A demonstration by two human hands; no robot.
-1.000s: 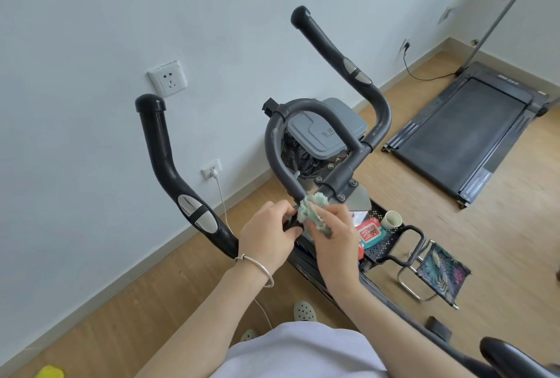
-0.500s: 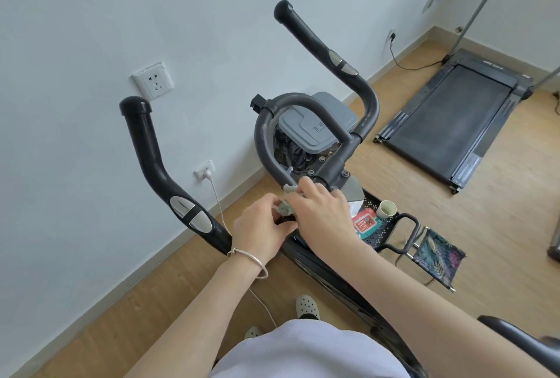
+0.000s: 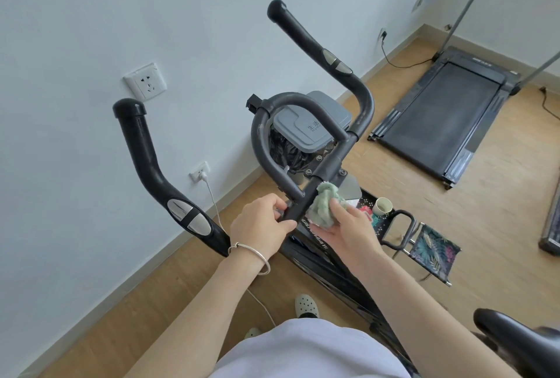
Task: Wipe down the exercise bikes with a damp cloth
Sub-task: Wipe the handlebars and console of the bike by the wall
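A black exercise bike fills the middle of the head view, its handlebar stem (image 3: 325, 171) rising between two curved grips. My left hand (image 3: 263, 226) wraps round the lower end of the stem. My right hand (image 3: 348, 230) holds a bunched pale green cloth (image 3: 325, 206) and presses it against the right side of the stem just below the bolted clamp. The left grip (image 3: 145, 147) and the right grip (image 3: 315, 44) stick up untouched. The bike's seat (image 3: 515, 338) shows at the bottom right.
A grey lidded bin (image 3: 309, 123) with a black bag stands behind the handlebars. A black tray (image 3: 374, 220) with a cup (image 3: 382, 205) and a folding stool (image 3: 435, 250) sit to the right. A treadmill (image 3: 445, 111) lies further right. A cable runs from a wall socket (image 3: 200, 172).
My right hand has turned palm up and moved to the right side of the stem, so the green cloth shows again. The view has shifted slightly; my left hand stays on the stem.
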